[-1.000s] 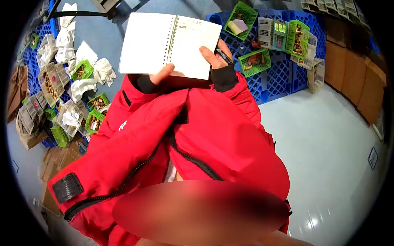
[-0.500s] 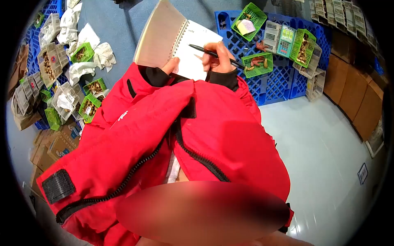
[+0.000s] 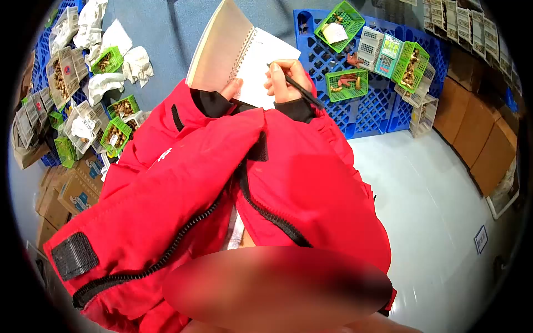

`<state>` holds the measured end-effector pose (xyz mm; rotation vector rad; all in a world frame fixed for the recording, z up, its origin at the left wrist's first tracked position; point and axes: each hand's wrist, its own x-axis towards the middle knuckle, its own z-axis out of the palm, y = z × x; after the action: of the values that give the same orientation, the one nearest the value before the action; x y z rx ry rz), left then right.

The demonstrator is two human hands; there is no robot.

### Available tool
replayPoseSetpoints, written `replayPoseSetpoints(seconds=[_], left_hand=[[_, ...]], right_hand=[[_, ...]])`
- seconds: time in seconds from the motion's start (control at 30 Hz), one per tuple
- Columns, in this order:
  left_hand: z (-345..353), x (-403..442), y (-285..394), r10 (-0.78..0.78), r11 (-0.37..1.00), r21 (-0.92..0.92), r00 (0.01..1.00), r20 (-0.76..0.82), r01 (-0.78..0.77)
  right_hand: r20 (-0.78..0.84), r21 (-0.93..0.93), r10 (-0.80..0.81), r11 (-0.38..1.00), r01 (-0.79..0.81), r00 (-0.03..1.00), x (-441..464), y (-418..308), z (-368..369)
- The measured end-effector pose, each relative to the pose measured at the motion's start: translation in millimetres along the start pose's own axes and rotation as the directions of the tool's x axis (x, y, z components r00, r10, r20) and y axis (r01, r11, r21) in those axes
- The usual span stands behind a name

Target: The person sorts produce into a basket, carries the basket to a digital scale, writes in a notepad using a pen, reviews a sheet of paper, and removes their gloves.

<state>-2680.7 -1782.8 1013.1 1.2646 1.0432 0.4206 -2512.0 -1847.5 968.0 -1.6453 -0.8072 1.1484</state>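
A spiral-bound notebook (image 3: 222,50) lies open in front of me, its left pages raised and curved. My left hand (image 3: 231,89) grips its lower edge near the spiral, thumb on top and the other fingers hidden beneath. Above the right page, my right hand (image 3: 287,80) is closed round a black pen (image 3: 300,89). The pen's tip is close to the paper; whether it touches cannot be made out. Red sleeves with black cuffs cover both wrists.
Right of the notebook, a blue pallet (image 3: 366,114) bears green baskets (image 3: 347,91), grey crates and a teal device (image 3: 388,54). Brown boxes (image 3: 472,125) line the right side. At the left are more baskets, white cloths (image 3: 137,65) and cardboard boxes (image 3: 80,188).
Since the first frame, the notebook's left pages have been lifted and the pen has swung from pointing away to pointing at the page. Lately my right hand has shifted slightly left.
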Motion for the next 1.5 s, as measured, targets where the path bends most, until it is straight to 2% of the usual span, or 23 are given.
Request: replayPoseSetpoints(seconds=[0.03,0.1,0.13,0.23,0.33,0.43,0.53,0.63,0.73,0.83,0.93,1.03,1.13,1.23,1.33,1.43,1.5], left_hand=[[-1.3,-1.0,0.7,-0.008,0.999,0.041,1.0,0.008,0.008],[2.2,2.2,-0.3,-0.002,1.0,-0.02,1.0,0.02,0.002],[2.6,2.3,-1.3,0.001,0.999,-0.051,1.0,0.026,0.0],[5.6,0.7,-16.5,-0.127,0.983,-0.13,0.992,0.026,0.129],[8.9,0.7,-19.8,-0.135,0.972,-0.194,0.991,-0.007,0.131],[6.6,1.9,-12.6,-0.067,0.979,-0.193,0.998,0.012,0.068],[8.4,2.5,-28.1,-0.051,0.975,-0.217,0.999,0.0,0.05],[7.0,2.2,-37.7,-0.054,0.991,-0.12,0.998,-0.008,0.053],[5.8,2.4,-29.5,-0.094,0.991,-0.094,0.996,-0.001,0.094],[10.3,-0.7,-29.5,-0.117,0.953,-0.284,0.993,-0.02,0.106],[7.0,1.1,-30.0,-0.083,0.974,-0.208,0.996,0.027,0.087],[8.4,0.6,-30.7,-0.116,0.966,-0.23,0.993,0.028,0.119],[7.8,0.9,-24.5,-0.116,0.965,-0.234,0.993,0.03,0.12],[8.9,1.4,-25.9,-0.192,0.956,-0.22,0.981,0.034,0.195],[10.4,0.4,-50.8,-0.136,0.942,-0.308,0.99,0.018,0.135],[14.3,2.7,-65.2,-0.13,0.9,-0.415,0.991,0.033,0.132],[13.9,3.4,-65.4,-0.115,0.902,-0.414,0.992,0.043,0.122]], right_hand=[[0.002,-0.005,0.036,0.999,-0.036,0.999,-1.5,-5.9,1.2],[0.009,-0.015,0.106,0.994,-0.106,0.994,0.1,-21.4,0.5],[-0.011,-0.03,0.069,0.997,-0.07,0.998,0.5,-21.2,2.4],[-0.008,-0.095,0.061,0.994,-0.062,0.998,2.2,-21.9,3.3],[0.01,-0.119,0.057,0.991,-0.056,0.998,4.0,-18.1,4.8],[-0.003,-0.171,0.01,0.985,-0.01,1.0,5.3,-13.8,6.1],[-0.014,-0.118,0.134,0.984,-0.135,0.991,4.5,-19.0,4.7],[-0.03,0.039,0.149,0.988,-0.148,0.988,3.1,-19.1,4.7],[-0.012,-0.059,0.102,0.993,-0.103,0.995,5.4,-16.5,4.3],[0.01,-0.115,0.094,0.989,-0.092,0.996,2.3,-15.2,4.0],[0.041,-0.017,0.168,0.986,-0.167,0.985,1.7,-17.5,1.6],[-0.03,-0.063,0.056,0.996,-0.058,0.998,3.1,1.1,3.0],[-0.022,-0.079,0.065,0.995,-0.067,0.998,4.2,0.2,1.8],[-0.026,-0.094,0.076,0.993,-0.078,0.997,5.9,-1.9,2.9],[0.013,-0.113,0.072,0.991,-0.07,0.997,4.6,6.4,0.0],[0.016,0.018,0.06,0.998,-0.06,0.998,3.2,1.8,-1.1],[-0.026,0.113,0.124,0.986,-0.121,0.992,1.3,-14.4,-1.5]])
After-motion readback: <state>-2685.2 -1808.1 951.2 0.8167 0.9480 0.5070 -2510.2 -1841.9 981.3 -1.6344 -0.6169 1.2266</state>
